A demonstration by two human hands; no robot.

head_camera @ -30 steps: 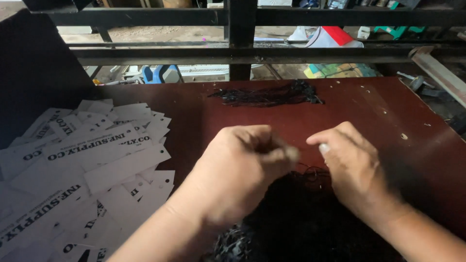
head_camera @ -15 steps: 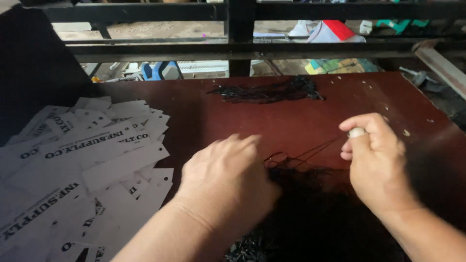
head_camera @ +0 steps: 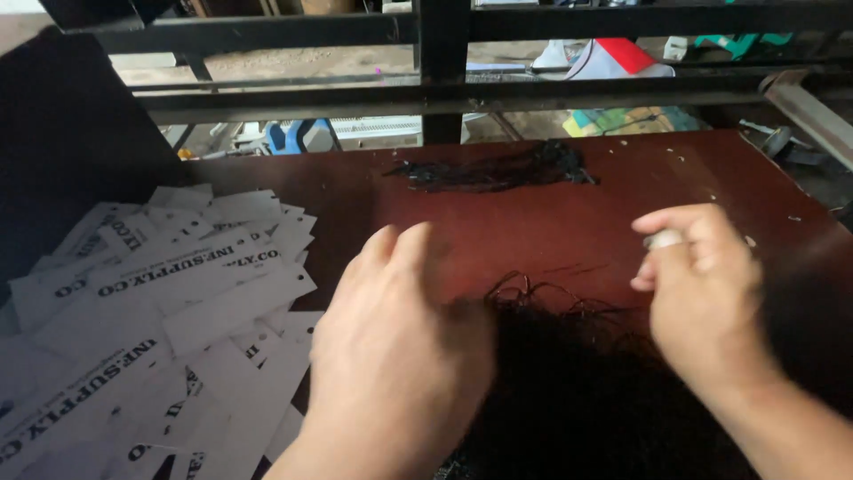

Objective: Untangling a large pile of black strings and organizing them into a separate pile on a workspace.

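A heap of thin black strings (head_camera: 577, 391) lies on the dark red table (head_camera: 498, 231) right in front of me. My left hand (head_camera: 400, 356) rests palm down on the heap's left edge, fingers stretched forward and blurred by motion. My right hand (head_camera: 702, 293) hovers over the heap's right side, thumb and forefinger pinched together at a small pale tip. A fine black strand appears to run from that pinch back toward the heap, though it is faint.
A loose spread of white printed paper tags (head_camera: 160, 302) covers the table's left side. A second bundle of black strings (head_camera: 498, 169) lies at the far edge. Black metal bars (head_camera: 444, 62) cross behind the table, with a cluttered floor beyond.
My right hand has pulled away to the right from the left hand, drawing a strand out of the heap. My left hand has flattened and slid forward over the heap.
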